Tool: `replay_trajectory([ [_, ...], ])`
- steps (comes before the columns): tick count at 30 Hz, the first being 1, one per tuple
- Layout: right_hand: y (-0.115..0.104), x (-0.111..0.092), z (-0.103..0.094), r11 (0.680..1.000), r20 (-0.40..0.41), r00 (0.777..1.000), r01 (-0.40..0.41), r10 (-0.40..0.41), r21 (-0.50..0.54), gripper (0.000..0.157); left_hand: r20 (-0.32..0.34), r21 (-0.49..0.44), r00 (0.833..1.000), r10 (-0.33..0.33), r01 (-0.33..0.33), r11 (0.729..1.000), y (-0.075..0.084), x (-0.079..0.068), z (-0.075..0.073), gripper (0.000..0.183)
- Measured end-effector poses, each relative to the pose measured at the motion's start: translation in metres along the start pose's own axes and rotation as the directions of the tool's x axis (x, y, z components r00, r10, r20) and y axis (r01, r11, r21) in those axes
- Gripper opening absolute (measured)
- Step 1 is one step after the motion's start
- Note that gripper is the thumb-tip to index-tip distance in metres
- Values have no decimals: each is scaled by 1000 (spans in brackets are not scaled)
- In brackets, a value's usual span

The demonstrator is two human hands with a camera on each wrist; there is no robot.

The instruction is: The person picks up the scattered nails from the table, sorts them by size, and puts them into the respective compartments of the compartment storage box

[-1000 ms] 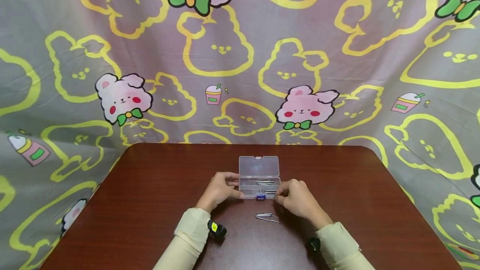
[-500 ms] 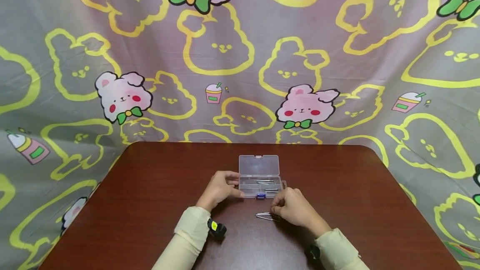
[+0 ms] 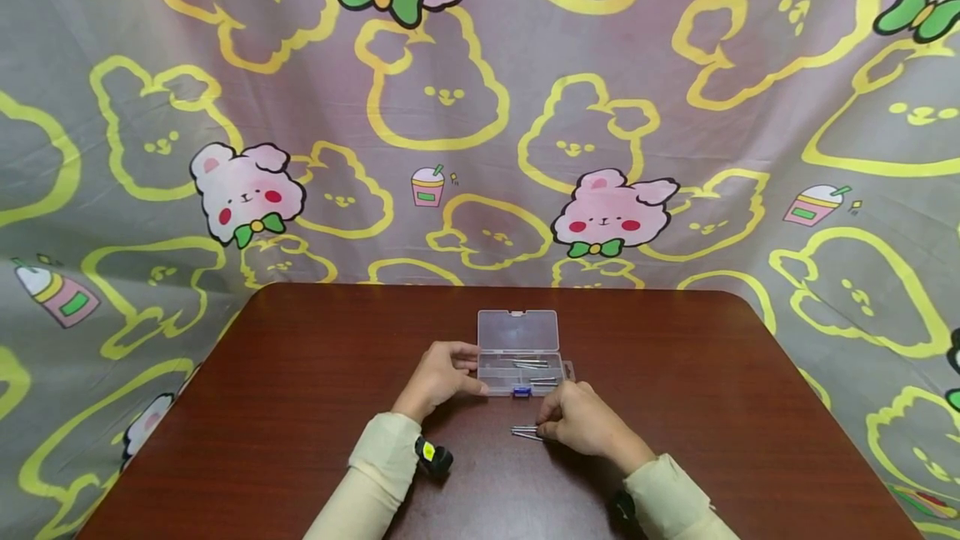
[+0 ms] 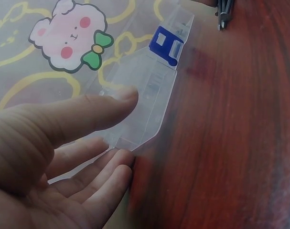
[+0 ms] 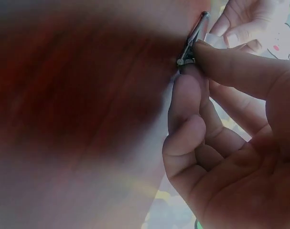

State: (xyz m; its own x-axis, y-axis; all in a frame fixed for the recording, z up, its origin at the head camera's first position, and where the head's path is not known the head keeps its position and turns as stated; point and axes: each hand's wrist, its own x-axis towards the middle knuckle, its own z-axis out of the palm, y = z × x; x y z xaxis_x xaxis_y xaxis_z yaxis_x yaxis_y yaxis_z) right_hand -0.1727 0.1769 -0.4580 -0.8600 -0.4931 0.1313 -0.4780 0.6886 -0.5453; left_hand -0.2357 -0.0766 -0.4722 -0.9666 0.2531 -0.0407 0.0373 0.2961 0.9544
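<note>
A clear plastic compartment box [image 3: 495, 377] stands with its lid [image 3: 517, 330] up, and several thin silver metal rods [image 3: 531, 365] lie inside. My left hand [image 3: 441, 382] holds the box's left end; the left wrist view has the thumb [image 4: 111, 107] along the front wall and fingers at the corner. In front of the box, my right hand [image 3: 583, 419] pinches at a small group of loose metal rods [image 3: 525, 431] on the table. The right wrist view shows thumb and forefinger at the ends of these rods [image 5: 196, 36]; how many they grip I cannot tell.
A blue latch [image 3: 522, 392] sits on the box's front edge, with a clear tab [image 3: 568, 370] at its right end. Beneath lies a dark red-brown wooden table [image 3: 337, 340]. Behind it hangs a grey cartoon-print cloth [image 3: 480, 123].
My right hand has come from the box's right front corner down toward the loose rods and now covers their right ends. The left hand and the box have stayed in place.
</note>
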Motion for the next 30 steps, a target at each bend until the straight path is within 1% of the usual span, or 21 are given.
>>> replay_trajectory([
  [9, -2, 1, -3, 1000, 69, 997, -16, 16, 7, 20, -1, -8, 1000, 7, -7, 1000, 0, 0, 0, 64],
  [16, -1, 2, -3, 1000, 119, 992, -27, 26, 0, 19, -3, -7, 1000, -1, 1, 1000, 1, -1, 0, 64],
  [20, -1, 2, -3, 1000, 134, 991, -18, 19, -5, 22, -2, 2, 1000, -1, 1, 1000, 0, -1, 0, 64],
  [24, -1, 2, -5, 1000, 142, 990, -12, 13, -3, 20, 3, 4, 1000, -4, 4, 1000, -1, -1, 0, 65],
  [30, -1, 1, -11, 999, 119, 992, -31, 28, 26, 17, 5, 2, 1000, -4, 4, 1000, 0, -1, 0, 65],
])
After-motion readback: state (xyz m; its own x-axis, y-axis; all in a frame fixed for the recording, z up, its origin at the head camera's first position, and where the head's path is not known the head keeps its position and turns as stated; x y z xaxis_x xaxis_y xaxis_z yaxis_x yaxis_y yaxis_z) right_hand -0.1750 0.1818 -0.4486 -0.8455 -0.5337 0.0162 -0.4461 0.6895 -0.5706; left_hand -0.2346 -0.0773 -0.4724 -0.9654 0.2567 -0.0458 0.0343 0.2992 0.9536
